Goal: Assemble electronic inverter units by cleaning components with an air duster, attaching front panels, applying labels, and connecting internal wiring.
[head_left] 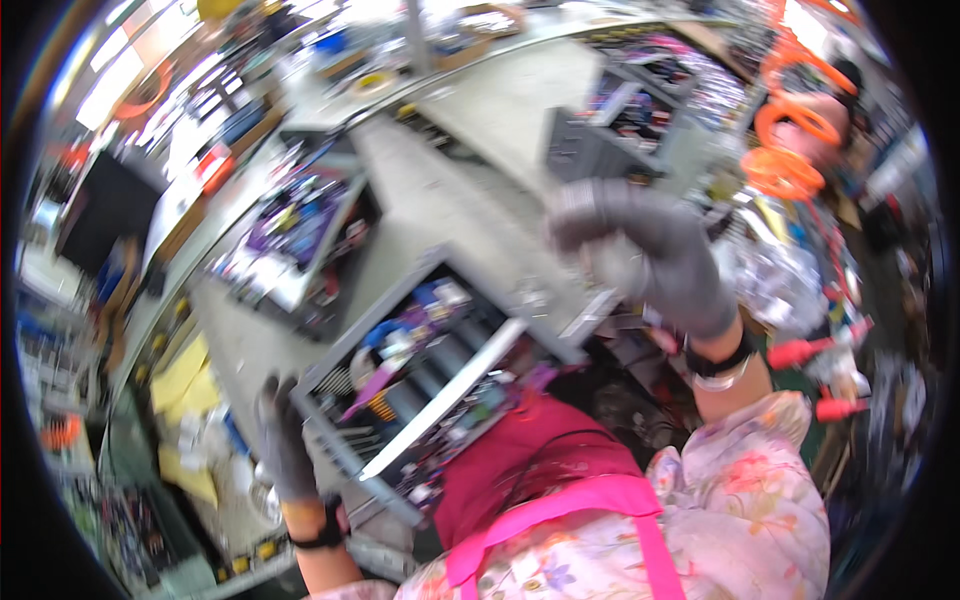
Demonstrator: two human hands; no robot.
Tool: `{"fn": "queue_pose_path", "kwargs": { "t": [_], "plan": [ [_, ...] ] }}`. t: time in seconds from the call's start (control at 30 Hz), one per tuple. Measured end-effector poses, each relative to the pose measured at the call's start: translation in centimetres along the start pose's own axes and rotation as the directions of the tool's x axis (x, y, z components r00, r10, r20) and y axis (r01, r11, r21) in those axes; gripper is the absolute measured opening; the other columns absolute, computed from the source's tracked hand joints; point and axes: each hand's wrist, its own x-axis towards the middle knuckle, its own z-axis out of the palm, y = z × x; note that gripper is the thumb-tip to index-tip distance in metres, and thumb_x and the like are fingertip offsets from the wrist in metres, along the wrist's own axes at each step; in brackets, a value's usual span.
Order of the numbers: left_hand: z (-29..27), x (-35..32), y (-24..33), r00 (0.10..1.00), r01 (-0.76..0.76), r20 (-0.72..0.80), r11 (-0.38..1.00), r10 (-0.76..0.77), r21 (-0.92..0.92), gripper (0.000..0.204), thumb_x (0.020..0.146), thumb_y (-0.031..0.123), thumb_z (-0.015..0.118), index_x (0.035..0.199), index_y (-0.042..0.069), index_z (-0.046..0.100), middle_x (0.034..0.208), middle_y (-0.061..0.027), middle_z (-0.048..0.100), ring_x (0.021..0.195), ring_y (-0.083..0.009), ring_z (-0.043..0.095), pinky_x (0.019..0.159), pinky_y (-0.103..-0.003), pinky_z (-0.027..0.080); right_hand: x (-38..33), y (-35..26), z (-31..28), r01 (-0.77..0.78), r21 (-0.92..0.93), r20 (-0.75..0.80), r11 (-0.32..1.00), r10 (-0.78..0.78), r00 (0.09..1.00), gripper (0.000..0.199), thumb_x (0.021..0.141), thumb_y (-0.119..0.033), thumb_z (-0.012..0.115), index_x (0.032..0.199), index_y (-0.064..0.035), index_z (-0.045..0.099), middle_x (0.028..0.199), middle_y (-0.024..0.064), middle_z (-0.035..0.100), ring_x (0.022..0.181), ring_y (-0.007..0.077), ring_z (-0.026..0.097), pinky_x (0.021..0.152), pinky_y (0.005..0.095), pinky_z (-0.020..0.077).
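My left hand (285,440), in a grey glove, rests along the left side of a grey crate (345,455), fingers stretched out. Dark cylinders (450,355), purple pieces and other small parts fill the crate. A long white strip (445,398) runs slantwise across it. Beyond the crate's right corner, my gloved right hand (660,255) is raised above the bench with curved fingers. Motion smears it, and a pale patch lies within the curl; I cannot tell whether it is a held thing. Both wrists wear dark bands.
A second grey crate of mixed parts (300,235) stands at the left, and more grey bins (610,140) at the far right. Orange rings (785,170) hang at the right near clear plastic bags (775,280) and red-handled tools (800,352). Yellow sheets (187,385) lie left.
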Motion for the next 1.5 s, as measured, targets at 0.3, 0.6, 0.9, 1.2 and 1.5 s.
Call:
{"fn": "queue_pose_path", "kwargs": {
  "t": [0.3,0.6,0.9,1.2,1.5],
  "plan": [
    [3.2,-11.5,-13.0,0.997,-0.067,-0.046,0.977,0.059,-0.200,0.047,0.102,0.037,0.039,0.131,0.000,0.048,0.123,-0.0169,0.054,0.110,-0.0293,0.055,0.098,-0.042,0.045,-28.6,1.9,-14.5,-0.670,-0.348,-0.838,0.655,0.103,0.536,0.014,0.093,-0.009,0.061,0.104,-0.0024,0.067,0.090,0.0016,0.067,0.080,0.0075,0.060,0.069,0.0220,0.0483],
    [5.4,-10.6,-15.5,0.937,0.348,0.313,0.538,-0.159,-0.768,0.056,0.099,0.043,0.042,0.138,0.002,0.040,0.131,-0.0177,0.052,0.112,-0.0329,0.057,0.098,-0.046,0.047,-45.2,13.7,-15.7,-0.693,0.010,-0.997,0.721,-0.050,-0.066,0.054,0.077,-0.003,0.065,0.129,-0.0020,0.051,0.120,0.0139,0.060,0.111,0.0290,0.058,0.096,0.0385,0.0445],
    [5.5,-11.7,-12.9,0.830,0.540,0.558,0.228,0.014,-0.810,0.059,0.098,0.045,0.044,0.141,0.004,0.039,0.138,-0.0178,0.049,0.111,-0.0352,0.060,0.096,-0.048,0.050,-43.0,13.0,-14.8,-0.853,0.074,-0.997,0.516,0.042,-0.061,0.064,0.085,-0.030,0.070,0.132,0.0058,0.045,0.128,0.0168,0.056,0.114,0.0273,0.054,0.100,0.0393,0.0400],
    [9.3,-11.0,-10.4,0.947,0.067,-0.247,0.876,-0.207,-0.477,0.033,0.100,0.013,0.046,0.128,-0.004,0.049,0.117,-0.0189,0.060,0.105,-0.0280,0.060,0.092,-0.038,0.046,-20.5,0.0,-7.2,-0.234,-0.379,-0.603,0.895,-0.047,0.797,0.062,0.074,-0.013,0.066,0.131,0.0025,0.048,0.126,0.0139,0.055,0.114,0.0249,0.055,0.100,0.0384,0.0428],
    [8.6,-10.9,-2.6,0.942,-0.119,-0.322,0.992,0.096,-0.050,0.029,0.098,0.019,0.051,0.115,-0.003,0.059,0.100,-0.0177,0.064,0.092,-0.0285,0.063,0.083,-0.036,0.048,3.5,-5.0,5.6,0.064,0.300,-0.002,0.952,-0.066,0.998,0.055,0.073,-0.007,0.069,0.125,-0.0026,0.051,0.114,0.0114,0.061,0.107,0.0203,0.060,0.093,0.0340,0.0485]
  ]
}}
